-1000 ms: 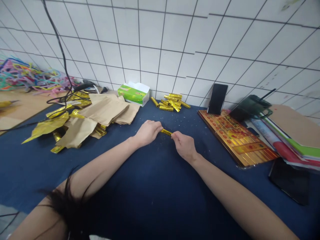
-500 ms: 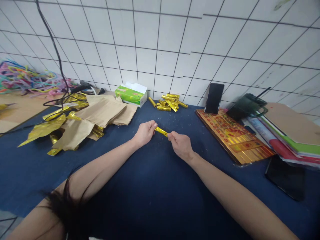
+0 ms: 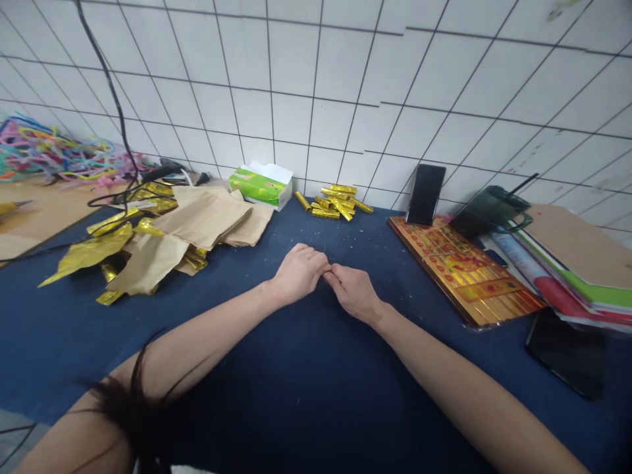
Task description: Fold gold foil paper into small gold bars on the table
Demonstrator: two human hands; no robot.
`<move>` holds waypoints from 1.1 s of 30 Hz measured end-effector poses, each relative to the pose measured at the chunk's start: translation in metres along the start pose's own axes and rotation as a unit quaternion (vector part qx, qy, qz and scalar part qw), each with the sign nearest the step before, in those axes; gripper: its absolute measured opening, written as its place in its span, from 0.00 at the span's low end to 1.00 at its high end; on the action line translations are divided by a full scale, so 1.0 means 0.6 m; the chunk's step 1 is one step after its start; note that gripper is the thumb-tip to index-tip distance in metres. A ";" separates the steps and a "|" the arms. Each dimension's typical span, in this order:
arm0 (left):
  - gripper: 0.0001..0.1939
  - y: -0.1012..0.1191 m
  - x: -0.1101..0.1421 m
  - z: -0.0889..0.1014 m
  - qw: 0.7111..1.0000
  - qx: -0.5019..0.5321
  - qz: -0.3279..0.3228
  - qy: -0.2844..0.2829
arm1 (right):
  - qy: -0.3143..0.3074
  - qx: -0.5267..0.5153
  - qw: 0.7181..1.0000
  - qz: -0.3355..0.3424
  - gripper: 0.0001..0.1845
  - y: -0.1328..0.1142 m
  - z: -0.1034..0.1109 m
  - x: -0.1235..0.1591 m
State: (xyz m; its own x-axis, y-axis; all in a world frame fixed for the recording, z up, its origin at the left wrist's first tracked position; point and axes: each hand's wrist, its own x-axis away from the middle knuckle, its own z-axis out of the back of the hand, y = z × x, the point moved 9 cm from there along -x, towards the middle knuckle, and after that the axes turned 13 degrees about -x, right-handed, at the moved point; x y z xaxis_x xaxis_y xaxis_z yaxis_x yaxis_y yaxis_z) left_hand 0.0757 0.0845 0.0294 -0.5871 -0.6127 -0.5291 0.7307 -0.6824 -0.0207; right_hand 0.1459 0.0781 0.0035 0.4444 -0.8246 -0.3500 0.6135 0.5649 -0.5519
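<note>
My left hand [image 3: 302,271] is closed, its fingers curled round a gold foil roll that they now hide. My right hand [image 3: 354,289] meets its fingertips, thumb and forefinger pinched together at the roll's right end. No part of the roll shows clearly between them. Both hands are above the blue tabletop [image 3: 296,368]. Beyond them, near the wall, lies a small heap of gold foil rolls [image 3: 340,203].
At left, brown paper sheets [image 3: 207,214] lie over gold foil pieces [image 3: 89,253], near a black cable [image 3: 111,85]. A tissue pack [image 3: 261,185] stands by the wall. On the right are a phone [image 3: 425,194], a gold-red packet [image 3: 469,276], a dark mug [image 3: 491,210] and a tablet-like black slab [image 3: 565,352].
My left hand has slid right along the gold foil roll and wrapped over it, meeting my right hand. The roll's middle, visible before, is now covered. The view has shifted slightly.
</note>
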 end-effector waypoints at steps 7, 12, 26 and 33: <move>0.13 -0.086 0.004 -0.013 0.979 0.112 0.170 -0.014 | 0.019 0.022 0.999 -0.046 0.20 0.017 0.011 0.000; 0.17 -0.168 0.016 -0.001 0.949 0.140 0.281 0.034 | 0.062 -0.001 0.996 -0.061 0.21 0.034 0.026 0.006; 0.15 -0.087 0.009 -0.026 0.955 0.210 0.208 -0.034 | 0.081 -0.073 0.991 -0.075 0.17 0.040 0.028 0.005; 0.10 0.015 -0.002 0.016 0.996 -0.064 -0.055 0.004 | 0.082 0.037 0.996 0.012 0.18 0.010 0.023 0.006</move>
State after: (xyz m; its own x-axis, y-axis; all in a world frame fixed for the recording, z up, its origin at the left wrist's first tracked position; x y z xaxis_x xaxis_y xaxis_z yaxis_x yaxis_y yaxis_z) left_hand 0.0798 0.0750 0.0381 -0.6638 -0.5334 -0.5243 0.7007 -0.6887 -0.1864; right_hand 0.1601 0.0792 0.0094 0.3499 -0.8017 -0.4846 0.6538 0.5795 -0.4866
